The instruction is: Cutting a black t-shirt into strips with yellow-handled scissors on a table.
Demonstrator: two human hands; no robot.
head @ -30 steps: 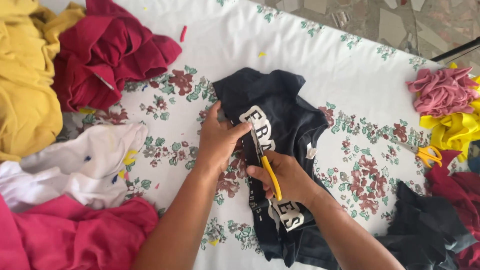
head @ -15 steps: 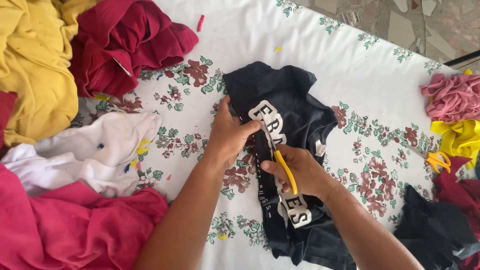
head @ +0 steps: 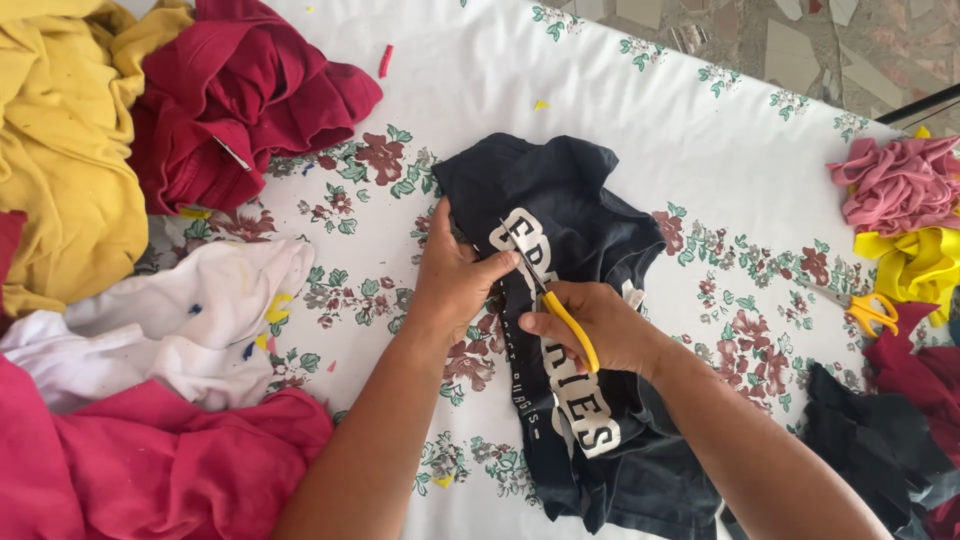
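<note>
At the near left corner of the table lies a pink garment (head: 150, 470), with a white garment (head: 170, 320) just beyond it. Near the middle, toward the near edge, a folded dark navy T-shirt with white lettering (head: 580, 330) lies on the white floral tablecloth (head: 700, 130). The left hand (head: 455, 280) presses flat on the shirt's left side, fingers spread narrow, holding the cloth down. The right hand (head: 600, 325) is closed around the yellow-handled scissors (head: 560, 310), whose blades lie across the lettering, touching the left hand's fingertips. Dark cloth pieces (head: 880, 440) sit at the near right edge. Further right lie a second pair of yellow-handled scissors (head: 865, 310), yellow scraps (head: 915, 265) and pink scraps (head: 895, 180). At the far left corner sit a yellow garment (head: 60, 160) and a dark red garment (head: 240, 100). Beyond the far edge shows a mosaic stone floor (head: 780, 50)
</note>
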